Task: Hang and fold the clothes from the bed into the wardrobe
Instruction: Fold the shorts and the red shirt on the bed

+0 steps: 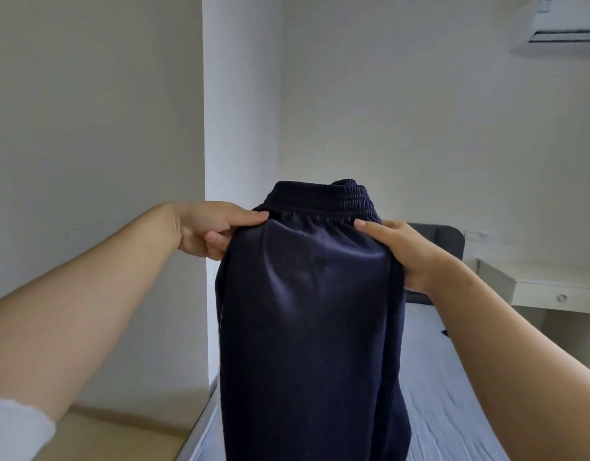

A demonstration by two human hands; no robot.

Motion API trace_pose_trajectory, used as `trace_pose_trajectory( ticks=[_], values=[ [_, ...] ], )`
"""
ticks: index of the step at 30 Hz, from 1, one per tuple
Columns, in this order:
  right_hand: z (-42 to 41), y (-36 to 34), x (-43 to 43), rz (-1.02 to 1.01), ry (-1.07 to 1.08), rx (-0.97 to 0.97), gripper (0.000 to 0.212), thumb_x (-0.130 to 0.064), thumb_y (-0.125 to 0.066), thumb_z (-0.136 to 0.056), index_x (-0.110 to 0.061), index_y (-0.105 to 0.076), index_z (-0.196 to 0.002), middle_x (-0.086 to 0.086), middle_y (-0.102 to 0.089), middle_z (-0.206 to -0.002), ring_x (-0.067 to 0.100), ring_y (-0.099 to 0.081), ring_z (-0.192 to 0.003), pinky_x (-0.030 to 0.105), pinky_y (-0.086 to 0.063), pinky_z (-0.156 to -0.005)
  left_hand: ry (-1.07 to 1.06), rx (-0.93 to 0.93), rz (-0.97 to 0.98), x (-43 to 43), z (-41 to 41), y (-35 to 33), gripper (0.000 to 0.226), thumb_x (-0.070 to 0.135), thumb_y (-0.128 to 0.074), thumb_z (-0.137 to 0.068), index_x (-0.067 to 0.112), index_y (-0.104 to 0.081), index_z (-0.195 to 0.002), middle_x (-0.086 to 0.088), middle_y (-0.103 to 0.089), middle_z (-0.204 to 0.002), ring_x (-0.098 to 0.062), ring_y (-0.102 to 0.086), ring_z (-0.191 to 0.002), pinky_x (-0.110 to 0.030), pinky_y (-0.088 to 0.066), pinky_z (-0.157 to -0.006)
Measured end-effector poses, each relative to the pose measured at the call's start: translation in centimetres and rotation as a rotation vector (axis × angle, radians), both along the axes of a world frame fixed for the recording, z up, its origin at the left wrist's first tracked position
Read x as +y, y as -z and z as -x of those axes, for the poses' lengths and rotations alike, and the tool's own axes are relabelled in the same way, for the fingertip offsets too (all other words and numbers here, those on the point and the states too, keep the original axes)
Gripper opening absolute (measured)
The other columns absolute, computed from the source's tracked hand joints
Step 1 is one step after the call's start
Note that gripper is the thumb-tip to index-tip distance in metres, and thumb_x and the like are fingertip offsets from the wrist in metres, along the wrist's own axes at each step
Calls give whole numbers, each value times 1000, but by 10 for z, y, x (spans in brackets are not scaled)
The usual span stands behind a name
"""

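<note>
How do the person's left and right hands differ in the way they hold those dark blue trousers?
The left hand shows curled fingertips under its thumb; on the right hand the fingers are hidden behind the navy trousers. The left hand sits slightly higher in the picture than the right hand. Shared: each pinches the cloth just below the elastic waistband, thumb on the near face, holding the trousers up above the bed.

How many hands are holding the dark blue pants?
2. The left hand pinches the dark blue pants near the top of their left side. The right hand grips the top of their right side. No other hand shows.
</note>
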State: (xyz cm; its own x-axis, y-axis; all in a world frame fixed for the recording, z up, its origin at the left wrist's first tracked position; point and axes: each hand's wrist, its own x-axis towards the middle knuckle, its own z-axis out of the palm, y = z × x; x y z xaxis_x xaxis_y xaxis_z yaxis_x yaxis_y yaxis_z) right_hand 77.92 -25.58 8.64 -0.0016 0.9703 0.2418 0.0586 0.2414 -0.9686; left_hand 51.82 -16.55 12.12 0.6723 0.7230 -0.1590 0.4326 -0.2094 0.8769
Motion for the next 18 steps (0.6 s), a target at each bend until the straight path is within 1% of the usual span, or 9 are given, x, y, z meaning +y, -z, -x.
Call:
trace_pose_trajectory(
  ticks=[4, 6, 7, 9, 11, 13, 14, 16, 18],
  values=[
    [-10, 22, 12, 184, 160, -148, 23, -35, -69, -81, -12, -72, -81, 3, -73, -84, 15, -67, -71, 26, -56, -69, -188, 38, 30, 13, -17, 22, 27, 39, -52, -91, 17, -57, -75, 10, -38, -41, -3, -25, -30, -13, -21, -34],
    [-16, 34, 21, 239, 257, -347, 21, -37, -67, -83, -16, -70, -80, -5, -62, -67, 11, -51, -61, 21, -41, -57, -287, 56, 93, 21, -25, 40, 19, 35, -55, -92, 20, -58, -80, 9, -48, -56, -3, -36, -31, -12, -29, -31],
    [-19, 41, 27, 267, 295, -435, 21, -36, -65, -85, -17, -69, -78, -7, -53, -57, 10, -42, -54, 20, -32, -51, -302, 70, 139, 24, -29, 51, 15, 34, -53, -94, 22, -59, -88, 9, -55, -69, -4, -47, -35, -12, -34, -33],
    [-22, 58, 42, 312, 336, -488, 23, -32, -60, -89, -11, -65, -79, -6, -41, -48, 8, -34, -39, 17, -25, -39, -309, 42, 233, 30, -41, 73, 14, 32, -46, -97, 24, -57, -100, 4, -61, -95, -13, -68, -56, -16, -47, -41],
    [-19, 74, 58, 357, 368, -388, 19, -27, -55, -93, -10, -60, -87, 0, -44, -57, 12, -42, -34, 15, -30, -33, -363, -44, 294, 42, -55, 92, 19, 30, -43, -99, 19, -53, -109, -7, -55, -118, -28, -69, -77, -33, -57, -58],
    [-17, 81, 75, 353, 432, -252, 15, -26, -49, -96, -14, -56, -88, 4, -54, -76, 24, -62, -51, 25, -52, -44, -409, -88, 260, 56, -69, 101, 25, 32, -40, -99, 21, -46, -121, -10, -46, -127, -34, -63, -89, -44, -52, -76],
    [-18, 79, 84, 301, 468, -217, 15, -26, -46, -96, -17, -54, -88, 4, -56, -84, 29, -66, -60, 30, -56, -53, -412, -111, 201, 63, -75, 98, 26, 33, -39, -100, 23, -44, -123, -7, -45, -125, -33, -60, -91, -44, -48, -81],
    [-24, 66, 102, 109, 548, -237, 18, -27, -41, -97, -19, -51, -84, 3, -55, -89, 34, -66, -77, 37, -55, -63, -414, -234, 54, 76, -86, 82, 20, 33, -38, -100, 25, -43, -117, -2, -48, -117, -26, -56, -83, -36, -42, -77],
    [-25, 42, 109, -62, 608, -252, 21, -28, -40, -96, -19, -48, -78, 2, -55, -84, 34, -63, -92, 48, -53, -83, -407, -398, -79, 84, -92, 57, 13, 31, -40, -99, 24, -45, -108, -1, -52, -112, -22, -53, -81, -31, -39, -73]
  ],
)
